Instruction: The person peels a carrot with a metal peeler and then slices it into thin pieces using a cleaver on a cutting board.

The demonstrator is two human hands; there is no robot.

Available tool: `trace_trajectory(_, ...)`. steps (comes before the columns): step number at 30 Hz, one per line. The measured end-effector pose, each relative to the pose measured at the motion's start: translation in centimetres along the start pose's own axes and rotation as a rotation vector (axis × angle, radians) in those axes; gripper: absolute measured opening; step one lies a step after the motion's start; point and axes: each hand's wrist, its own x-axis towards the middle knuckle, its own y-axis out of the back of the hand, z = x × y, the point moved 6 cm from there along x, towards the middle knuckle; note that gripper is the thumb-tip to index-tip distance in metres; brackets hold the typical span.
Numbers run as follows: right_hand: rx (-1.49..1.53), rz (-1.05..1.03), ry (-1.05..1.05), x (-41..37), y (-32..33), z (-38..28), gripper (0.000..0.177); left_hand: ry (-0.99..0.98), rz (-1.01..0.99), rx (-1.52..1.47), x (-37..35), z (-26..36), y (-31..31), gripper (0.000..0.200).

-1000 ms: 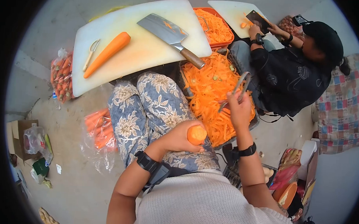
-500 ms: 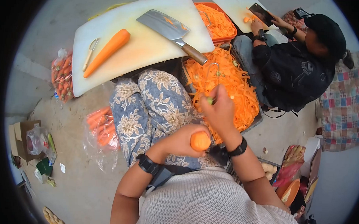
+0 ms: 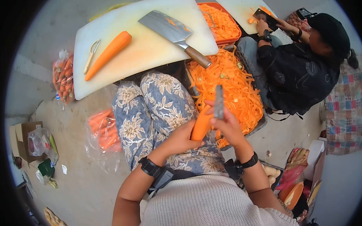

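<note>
Left hand (image 3: 183, 135): fingers wrapped round near end of carrot (image 3: 201, 127). Right hand (image 3: 229, 126): fingers pinching blurred peeler (image 3: 219, 101) beside carrot's far end.

"What does the left hand (image 3: 181, 138) have, near the middle of the frame?"

"A thick carrot (image 3: 200, 127), fingers wrapped round its lower end."

"And the right hand (image 3: 229, 127)?"

"It grips a metal tool (image 3: 219, 101), blurred, close by the carrot's upper end. Orange peelings (image 3: 243, 101) are heaped behind it in the picture."

"What's on the cutting board (image 3: 151, 56), upper left to top centre?"

"A cleaver (image 3: 165, 25), its handle toward the lower right, another carrot (image 3: 109, 54) lying slantwise, and a small peeler (image 3: 90, 58) left of that."

"Anyone at upper right?"

"A person in a black cap (image 3: 329, 34), holding a dark blade (image 3: 266, 18) at a second board (image 3: 235, 10)."
</note>
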Motion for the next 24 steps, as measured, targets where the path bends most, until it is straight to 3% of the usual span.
trace_trajectory(4,-0.259,-0.074,0.166,1.0,-0.1,1.3,0.030,0.077,-0.036,0.033,0.2,-0.8,-0.4,0.063)
trace_trajectory(6,-0.022,-0.020,-0.123,1.2,1.1,3.8,0.028,0.055,-0.056,-0.049,0.3,-1.2,-0.8,0.060)
trace_trajectory(8,-0.047,0.032,-0.147,1.6,2.7,5.2,0.028,0.069,-0.077,-0.337,0.1,-1.3,-1.1,0.057)
trace_trajectory(9,-0.073,0.089,-0.179,1.8,3.6,5.9,0.028,0.063,-0.074,-0.329,0.2,-1.0,-0.6,0.057)
trace_trajectory(11,-0.010,0.148,-0.166,2.2,5.1,6.4,0.025,0.062,-0.006,-0.148,0.2,-0.7,0.9,0.057)
trace_trajectory(13,0.114,0.403,-0.150,2.4,8.1,6.7,0.022,0.056,0.051,-0.192,0.0,-0.9,2.6,0.051)
trace_trajectory(15,0.379,0.351,-0.123,3.2,10.5,5.3,0.022,0.119,0.169,-0.296,-0.3,-1.1,5.2,0.047)
trace_trajectory(17,0.589,0.511,-0.119,3.5,13.1,2.6,0.017,0.097,0.254,-0.353,-0.6,-0.9,7.6,0.042)
trace_trajectory(19,0.594,0.663,-0.118,4.3,15.8,2.8,0.019,0.070,0.396,-0.413,-1.0,-0.1,10.2,0.040)
trace_trajectory(22,0.355,0.824,-0.174,3.7,16.5,4.5,0.026,0.036,0.508,-0.374,-1.7,1.5,13.6,0.043)
trace_trajectory(24,0.398,0.781,-0.196,3.3,15.0,5.8,0.025,-0.011,0.620,-0.329,-2.0,2.1,15.8,0.044)
